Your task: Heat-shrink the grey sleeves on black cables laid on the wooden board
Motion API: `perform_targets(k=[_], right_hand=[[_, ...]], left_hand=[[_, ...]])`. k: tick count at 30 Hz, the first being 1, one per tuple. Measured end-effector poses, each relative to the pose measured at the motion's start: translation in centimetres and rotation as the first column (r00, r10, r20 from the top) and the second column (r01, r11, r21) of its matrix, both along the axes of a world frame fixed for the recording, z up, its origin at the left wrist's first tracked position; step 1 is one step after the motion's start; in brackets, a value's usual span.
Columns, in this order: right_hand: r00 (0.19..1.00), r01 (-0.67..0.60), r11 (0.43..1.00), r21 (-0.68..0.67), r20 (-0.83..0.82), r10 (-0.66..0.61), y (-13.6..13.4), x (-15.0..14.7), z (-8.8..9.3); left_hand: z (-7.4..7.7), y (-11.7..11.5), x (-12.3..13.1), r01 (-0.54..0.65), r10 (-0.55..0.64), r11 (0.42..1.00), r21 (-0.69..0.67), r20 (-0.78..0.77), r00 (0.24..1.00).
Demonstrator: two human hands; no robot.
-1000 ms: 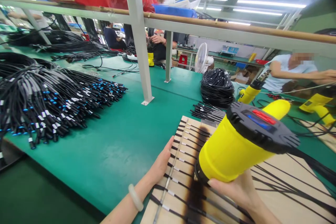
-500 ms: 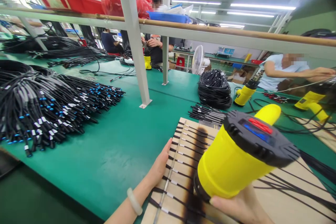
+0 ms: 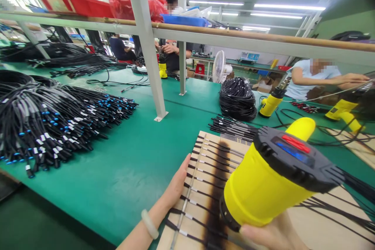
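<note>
My right hand (image 3: 274, 232) is closed around a yellow heat gun (image 3: 263, 187) with a black end cap and a red button. The gun is tilted over a wooden board (image 3: 216, 139), its dark lower end above the right side of a scorched strip. Several thin black cables (image 3: 202, 204) with white labels lie in a row across that board, under a metal rod (image 3: 187, 197) near its left edge. Against this left edge rests my left hand (image 3: 177, 183), fingers stretched out along it. A pale bangle circles the left wrist.
A big bundle of black cables (image 3: 58, 121) with blue tips lies left on the green table (image 3: 123, 164). Beyond the board are a coiled cable bundle (image 3: 238, 99) and another yellow heat gun (image 3: 270, 105). A white post (image 3: 149, 47) supports the shelf. Co-workers sit across the table.
The heat gun and my right hand have shifted slightly right over the board. My left hand stays at the board's edge. The whole view has drifted a little.
</note>
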State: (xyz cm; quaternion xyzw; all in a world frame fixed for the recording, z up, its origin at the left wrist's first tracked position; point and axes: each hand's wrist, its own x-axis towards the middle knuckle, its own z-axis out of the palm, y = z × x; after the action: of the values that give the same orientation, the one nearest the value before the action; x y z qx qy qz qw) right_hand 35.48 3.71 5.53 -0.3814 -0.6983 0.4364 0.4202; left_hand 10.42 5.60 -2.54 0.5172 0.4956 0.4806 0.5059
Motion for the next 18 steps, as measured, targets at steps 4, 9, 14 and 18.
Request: perform_targets(k=[4, 9, 14, 18], right_hand=[[0.994, 0.052, 0.998, -0.034, -0.094, -0.055, 0.5, -0.2, 0.6], [0.993, 0.009, 0.997, -0.08, -0.121, -0.019, -0.7, 0.7, 0.9], [0.989, -0.093, 0.994, -0.055, -0.117, 0.086, -2.1, 0.5, 1.1], [0.983, -0.115, 0.991, -0.063, -0.154, 0.104, -2.2, -0.4, 1.0]], left_hand=[[0.2, 0.1, -0.3, -0.002, 0.008, 0.998, 0.055, -0.104, 0.995], [-0.5, -1.0, -1.7, 0.039, -0.038, 0.999, 0.02, -0.049, 0.998], [-0.9, -3.6, -2.3, 0.121, -0.12, 0.993, -0.005, 0.095, 0.988], [-0.7, -4.5, -1.8, 0.133, -0.132, 0.991, -0.007, 0.049, 0.99]])
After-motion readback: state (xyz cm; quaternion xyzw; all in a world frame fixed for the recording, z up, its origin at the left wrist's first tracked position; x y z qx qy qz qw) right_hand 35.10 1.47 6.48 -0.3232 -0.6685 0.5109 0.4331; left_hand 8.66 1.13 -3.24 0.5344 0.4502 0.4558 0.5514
